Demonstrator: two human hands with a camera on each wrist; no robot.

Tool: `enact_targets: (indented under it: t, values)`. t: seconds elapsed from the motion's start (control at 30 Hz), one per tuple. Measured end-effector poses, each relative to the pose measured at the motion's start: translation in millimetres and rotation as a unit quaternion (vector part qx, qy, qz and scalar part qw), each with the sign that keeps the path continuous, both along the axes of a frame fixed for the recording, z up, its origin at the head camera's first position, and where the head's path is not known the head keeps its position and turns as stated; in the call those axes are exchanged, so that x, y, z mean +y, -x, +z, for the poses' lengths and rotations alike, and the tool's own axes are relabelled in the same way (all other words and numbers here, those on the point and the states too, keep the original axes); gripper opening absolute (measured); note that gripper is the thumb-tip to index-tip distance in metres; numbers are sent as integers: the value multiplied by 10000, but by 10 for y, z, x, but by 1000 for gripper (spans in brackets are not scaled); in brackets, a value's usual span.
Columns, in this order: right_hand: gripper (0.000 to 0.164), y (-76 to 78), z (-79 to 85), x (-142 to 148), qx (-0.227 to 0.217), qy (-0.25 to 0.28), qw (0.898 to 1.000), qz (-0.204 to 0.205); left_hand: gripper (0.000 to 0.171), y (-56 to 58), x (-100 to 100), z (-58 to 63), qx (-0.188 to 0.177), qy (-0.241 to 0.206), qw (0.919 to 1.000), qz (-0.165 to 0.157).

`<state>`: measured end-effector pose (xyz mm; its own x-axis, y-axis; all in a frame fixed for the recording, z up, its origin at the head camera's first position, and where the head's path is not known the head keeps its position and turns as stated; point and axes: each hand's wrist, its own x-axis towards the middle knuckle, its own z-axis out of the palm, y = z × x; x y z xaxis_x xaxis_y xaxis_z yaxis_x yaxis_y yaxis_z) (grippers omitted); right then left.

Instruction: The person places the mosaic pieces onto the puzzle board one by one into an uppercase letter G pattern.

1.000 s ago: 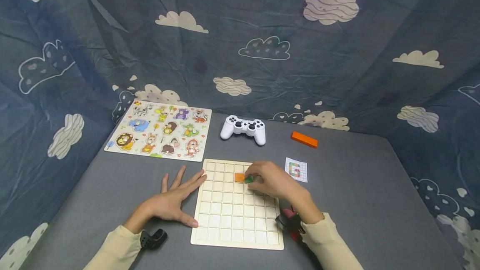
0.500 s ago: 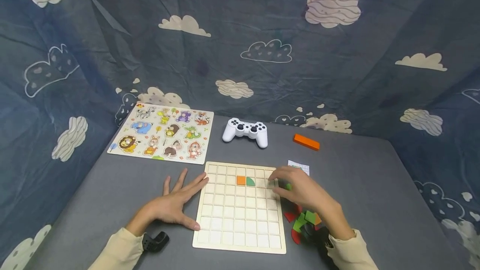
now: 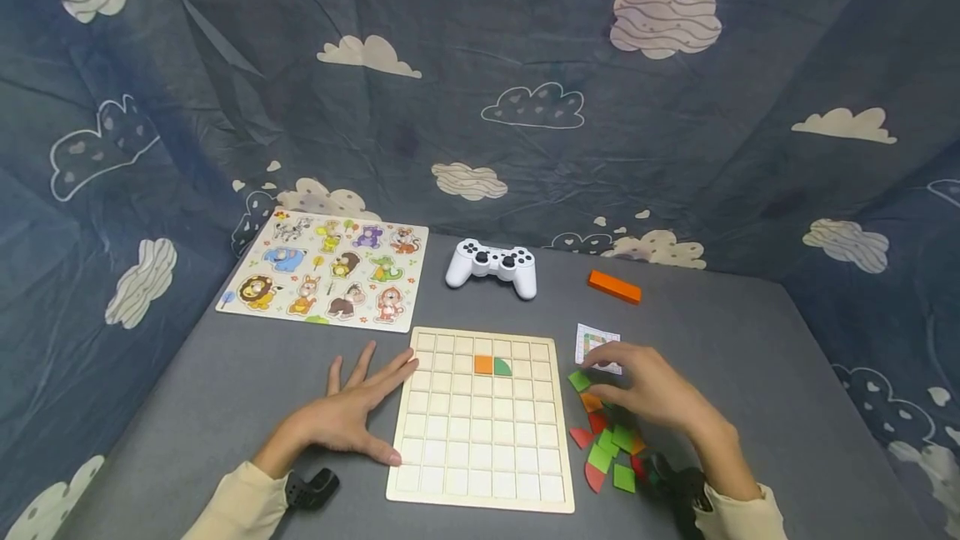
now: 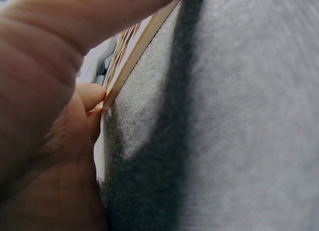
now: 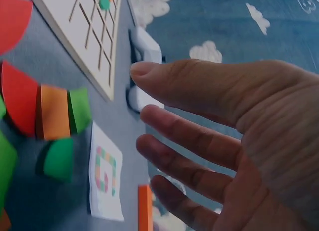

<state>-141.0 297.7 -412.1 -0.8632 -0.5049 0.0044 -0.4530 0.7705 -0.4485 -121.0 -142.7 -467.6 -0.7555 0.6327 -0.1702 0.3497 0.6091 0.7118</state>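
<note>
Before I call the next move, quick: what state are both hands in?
Left hand: open, touching the board at its left edge.
Right hand: open, holding nothing, near the loose tiles.

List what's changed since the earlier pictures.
The right hand has let go of the green quarter-circle, which lies on the board beside the orange square. That hand has moved right, off the board, to the loose pieces, holding nothing.

Unchanged: the left hand at the board's left edge, the game controller, the animal puzzle and the orange block.
</note>
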Motion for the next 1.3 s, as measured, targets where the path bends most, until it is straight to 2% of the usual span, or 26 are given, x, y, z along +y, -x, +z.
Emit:
enact_targets:
  t: [0.17,0.5,0.8,1.03,1.3]
  values:
    - [31,11,10,132,-38,15,9999,-137,121,3,-14,4,69,-123,9999,18]
    - [27,7,51,310,-537,19,9983,-221,120,7,3,-3,74,-145,9999,-24]
    - [29,-169,37,443,-838,-95,9963,-180,120,-2,-14,6,-6,-145,9999,-23]
    - [31,-338,-36,485,-942,-37,9955,-105,120,3,0,-9,-49,-104,9999,-40]
    - [39,-372,-169,450,-1181,-9,9930,-99,119,8,-12,-34,-60,-67,10000,-36]
